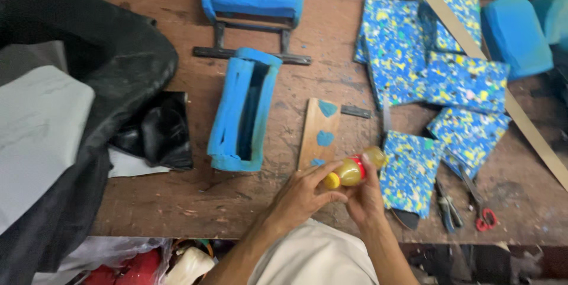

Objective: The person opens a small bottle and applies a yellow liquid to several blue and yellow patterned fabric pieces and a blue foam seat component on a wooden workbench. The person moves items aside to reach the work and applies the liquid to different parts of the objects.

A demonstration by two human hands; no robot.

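your beige-trousered lap [316, 258] fills the bottom edge, and just above it both of your hands meet over the near edge of the scarred brown wooden workbench [177, 202]. between them is a small yellow plastic glue bottle with a yellow cap and a red band [354, 169]. your right hand [365, 195] wraps around the bottle from below and behind, fingers curled closed on its body, with the thumb side up along its far flank. your left hand [303, 193] comes in from the left; its fingertips [329, 172] are pinched on the yellow cap, thumb below and forefinger above.

the bottle lies nearly level, its long axis running from lower left to upper right. the capped end points left and slightly toward you, at your left hand; the base points away to the right, toward a blue foam sheet speckled with yellow and white [409, 169] that lies just beyond your right hand.

just past your left knuckles sits a narrow plywood strip with three blue foam patches [318, 134]. left of that stands a long blue foam block with a slot down its middle [244, 110]. near your right wrist lie grey pliers [447, 208] and red-handled scissors [480, 211].
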